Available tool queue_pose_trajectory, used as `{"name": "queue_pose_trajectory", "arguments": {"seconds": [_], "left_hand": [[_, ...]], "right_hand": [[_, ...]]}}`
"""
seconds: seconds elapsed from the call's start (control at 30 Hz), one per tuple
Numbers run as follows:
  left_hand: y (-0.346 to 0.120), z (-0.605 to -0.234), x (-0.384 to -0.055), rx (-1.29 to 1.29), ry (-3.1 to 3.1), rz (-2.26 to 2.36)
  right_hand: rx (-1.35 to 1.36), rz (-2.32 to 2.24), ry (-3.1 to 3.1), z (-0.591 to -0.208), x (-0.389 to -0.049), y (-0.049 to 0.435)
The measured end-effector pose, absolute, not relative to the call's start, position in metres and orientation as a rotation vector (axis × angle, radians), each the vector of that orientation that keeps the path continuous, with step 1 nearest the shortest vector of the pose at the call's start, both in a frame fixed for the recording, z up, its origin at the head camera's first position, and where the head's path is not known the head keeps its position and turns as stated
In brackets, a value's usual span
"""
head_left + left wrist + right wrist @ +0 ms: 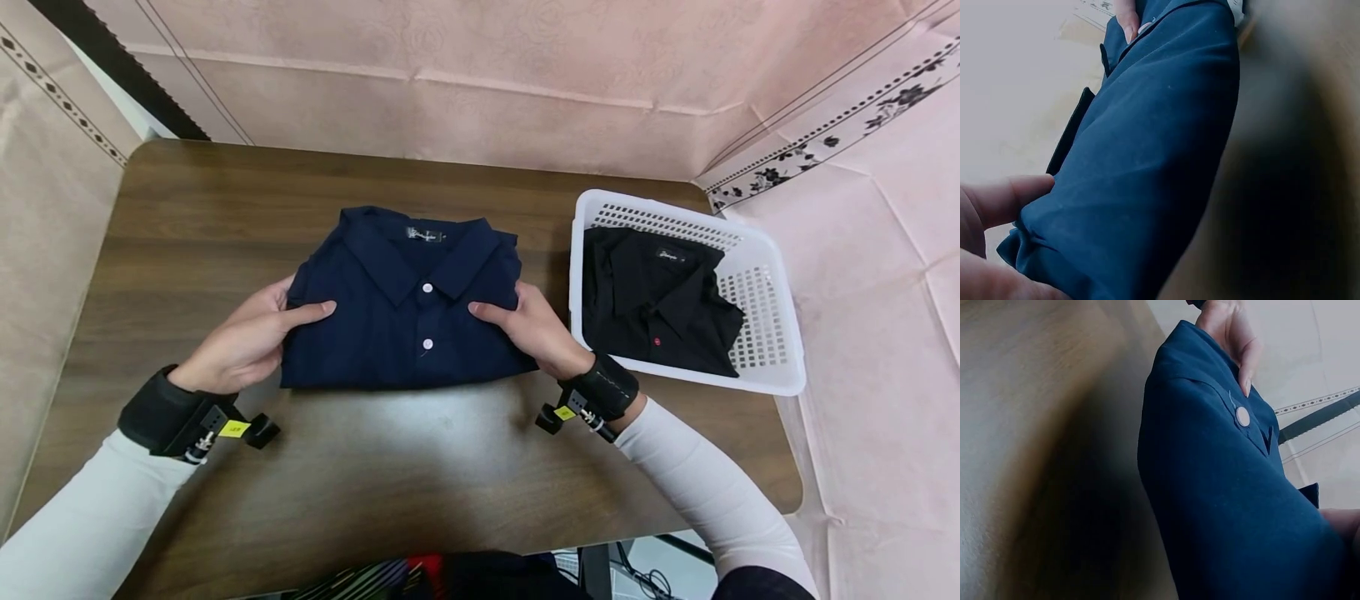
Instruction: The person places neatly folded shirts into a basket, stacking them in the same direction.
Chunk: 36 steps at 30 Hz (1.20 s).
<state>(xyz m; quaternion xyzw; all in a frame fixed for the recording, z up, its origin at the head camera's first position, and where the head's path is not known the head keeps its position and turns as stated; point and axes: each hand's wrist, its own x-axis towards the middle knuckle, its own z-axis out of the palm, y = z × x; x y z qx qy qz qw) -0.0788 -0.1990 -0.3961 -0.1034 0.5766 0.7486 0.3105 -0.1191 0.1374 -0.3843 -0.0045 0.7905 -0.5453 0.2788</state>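
Note:
A folded navy button-up shirt (382, 333), collar toward the far side and white buttons down its front, is held between both hands in the head view. My left hand (251, 333) grips its left side, thumb on top and fingers beneath. On the opposite side my right hand (542, 329) pinches the shirt the same way, thumb lying on the front. The wrist views show the cloth's near edge lifted off the table, with a shadow under it. The fingers under the shirt are mostly hidden.
At the right of the brown wooden table (420, 467) stands a white plastic basket (761, 333) holding a folded black shirt (637, 292). Pale patterned cloth (465, 100) hangs behind and at both sides. Cables (648, 579) show below the table's front edge.

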Motion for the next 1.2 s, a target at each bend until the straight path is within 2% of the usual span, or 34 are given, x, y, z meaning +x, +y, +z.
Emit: {"name": "queue_pose_trajectory", "arguments": {"seconds": [0.47,1.2], "left_hand": [[-0.183,-0.369,-0.084,-0.219,1.499,2.015],[-0.143,-0.351,-0.099,-0.065,1.498,2.057]], "right_hand": [[-0.026,-1.484,2.149,-0.356,-0.120,0.155],[-0.006,-1.408,2.310,-0.331,-0.128,0.194]]}}
